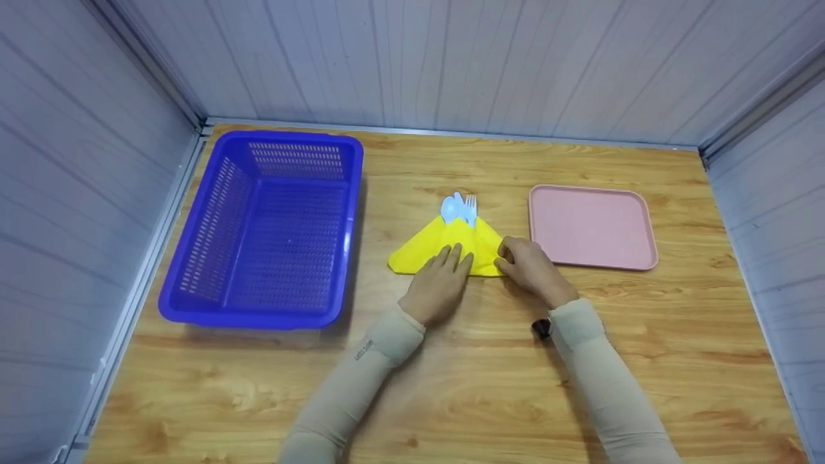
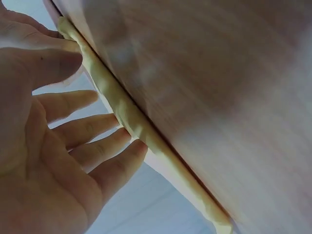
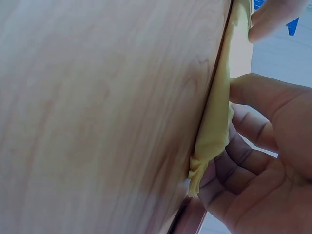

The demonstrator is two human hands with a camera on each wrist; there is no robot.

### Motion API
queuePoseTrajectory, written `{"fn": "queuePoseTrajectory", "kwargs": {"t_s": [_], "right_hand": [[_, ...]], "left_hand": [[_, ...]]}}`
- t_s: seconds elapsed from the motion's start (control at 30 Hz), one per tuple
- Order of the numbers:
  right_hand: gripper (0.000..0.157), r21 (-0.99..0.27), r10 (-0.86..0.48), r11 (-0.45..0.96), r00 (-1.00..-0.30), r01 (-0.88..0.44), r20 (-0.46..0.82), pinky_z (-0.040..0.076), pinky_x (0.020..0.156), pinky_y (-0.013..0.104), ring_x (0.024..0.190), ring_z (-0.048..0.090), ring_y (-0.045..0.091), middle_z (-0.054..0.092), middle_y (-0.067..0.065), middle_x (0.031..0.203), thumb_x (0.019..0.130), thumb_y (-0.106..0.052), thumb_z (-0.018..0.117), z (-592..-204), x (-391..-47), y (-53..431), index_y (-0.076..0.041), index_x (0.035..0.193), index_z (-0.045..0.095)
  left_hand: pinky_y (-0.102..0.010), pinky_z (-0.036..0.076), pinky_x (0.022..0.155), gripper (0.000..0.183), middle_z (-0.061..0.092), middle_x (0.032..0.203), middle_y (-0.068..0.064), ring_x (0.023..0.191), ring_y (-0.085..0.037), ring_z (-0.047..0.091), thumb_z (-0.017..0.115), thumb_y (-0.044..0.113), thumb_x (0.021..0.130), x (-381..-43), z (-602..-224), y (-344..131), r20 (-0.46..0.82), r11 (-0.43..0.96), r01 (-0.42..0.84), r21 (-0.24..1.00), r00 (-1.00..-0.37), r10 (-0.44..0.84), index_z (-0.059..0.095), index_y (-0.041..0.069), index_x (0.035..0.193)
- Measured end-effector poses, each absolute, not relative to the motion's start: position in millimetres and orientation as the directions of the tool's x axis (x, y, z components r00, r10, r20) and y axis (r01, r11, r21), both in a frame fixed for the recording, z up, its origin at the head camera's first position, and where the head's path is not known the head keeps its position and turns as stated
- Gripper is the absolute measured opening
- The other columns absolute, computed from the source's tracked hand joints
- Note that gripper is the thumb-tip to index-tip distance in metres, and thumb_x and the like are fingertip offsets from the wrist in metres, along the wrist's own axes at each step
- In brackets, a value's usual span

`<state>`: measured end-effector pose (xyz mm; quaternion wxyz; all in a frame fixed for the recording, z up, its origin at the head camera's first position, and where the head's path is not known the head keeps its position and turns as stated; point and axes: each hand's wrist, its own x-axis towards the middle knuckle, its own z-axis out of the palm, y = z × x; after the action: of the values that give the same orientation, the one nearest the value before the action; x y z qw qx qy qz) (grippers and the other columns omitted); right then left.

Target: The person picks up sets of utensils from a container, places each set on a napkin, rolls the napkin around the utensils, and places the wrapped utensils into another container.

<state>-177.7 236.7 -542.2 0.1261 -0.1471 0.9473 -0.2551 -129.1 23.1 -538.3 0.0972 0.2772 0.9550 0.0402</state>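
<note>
A yellow napkin [image 1: 419, 251], folded into a triangle, lies on the wooden table with its long edge toward me. From its top peak stick out a light blue spoon [image 1: 449, 207], a fork [image 1: 471, 206] and, between them, a third piece of cutlery [image 1: 458, 198]; their lower parts are hidden inside the fold. My left hand [image 1: 439, 283] rests with straight, spread fingers on the napkin's middle. At the napkin's right corner, my right hand [image 1: 532, 267] pinches the fabric, thumb in front and fingers curled behind it in the right wrist view.
On the left stands a blue plastic basket [image 1: 348, 251] with slotted sides. A pink tray [image 1: 593, 225] lies just beyond the right hand. Pale panel walls [image 1: 412, 64] enclose the table at the back and both sides.
</note>
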Motion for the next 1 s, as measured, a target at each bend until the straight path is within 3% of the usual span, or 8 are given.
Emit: {"fn": "queuePoseTrajectory", "kwargs": {"t_s": [0.27, 0.5, 0.6, 0.77, 1.0], "right_hand": [[0.019, -0.507, -0.314, 0.842, -0.931, -0.183, -0.186, 0.052, 0.073, 0.044, 0.080, 0.058, 0.030, 0.062, 0.016, 0.091, 0.095, -0.013, 0.068, -538, -176, 235, 0.003, 0.103, 0.063], [0.050, -0.415, -0.218, 0.902, -0.956, -0.121, -0.194, 0.047, 0.084, 0.048, 0.100, 0.049, 0.036, 0.050, 0.023, 0.114, 0.092, -0.021, 0.074, -532, -172, 232, 0.004, 0.130, 0.054], [0.056, -0.403, -0.194, 0.911, -0.954, -0.088, -0.229, 0.045, 0.092, 0.051, 0.109, 0.048, 0.038, 0.048, 0.025, 0.123, 0.092, -0.023, 0.073, -532, -173, 230, 0.006, 0.135, 0.051], [0.055, -0.392, -0.177, 0.918, -0.942, -0.054, -0.284, 0.046, 0.090, 0.050, 0.106, 0.048, 0.036, 0.050, 0.023, 0.119, 0.093, -0.025, 0.072, -530, -176, 230, 0.007, 0.134, 0.052], [0.043, -0.380, -0.152, 0.925, -0.943, -0.030, -0.296, 0.043, 0.089, 0.050, 0.106, 0.044, 0.038, 0.049, 0.021, 0.115, 0.089, -0.024, 0.071, -530, -179, 225, 0.005, 0.118, 0.057]], "left_hand": [[-0.046, 0.037, 0.112, 0.049, 0.032, 0.158, -0.019, 0.144, -0.034, 0.032, 0.040, 0.028, 0.108, -126, -541, 21, -0.127, 0.839, 0.531, 0.116, -0.830, 0.543, 0.038, 0.011, 0.154], [-0.045, 0.037, 0.111, 0.049, 0.034, 0.157, -0.019, 0.143, -0.034, 0.033, 0.042, 0.029, 0.108, -126, -540, 21, -0.125, 0.838, 0.539, 0.089, -0.828, 0.546, 0.040, 0.011, 0.154], [-0.045, 0.037, 0.112, 0.049, 0.034, 0.157, -0.019, 0.143, -0.035, 0.033, 0.042, 0.029, 0.108, -126, -541, 20, -0.133, 0.841, 0.533, 0.091, -0.830, 0.541, 0.040, 0.011, 0.154], [-0.045, 0.035, 0.113, 0.049, 0.034, 0.157, -0.019, 0.143, -0.035, 0.033, 0.041, 0.028, 0.108, -127, -541, 21, -0.146, 0.845, 0.524, 0.110, -0.832, 0.535, 0.040, 0.011, 0.154], [-0.044, 0.037, 0.112, 0.047, 0.037, 0.155, -0.019, 0.142, -0.035, 0.036, 0.041, 0.027, 0.107, -128, -540, 22, -0.138, 0.844, 0.529, 0.091, -0.833, 0.536, 0.043, 0.011, 0.152]]}}
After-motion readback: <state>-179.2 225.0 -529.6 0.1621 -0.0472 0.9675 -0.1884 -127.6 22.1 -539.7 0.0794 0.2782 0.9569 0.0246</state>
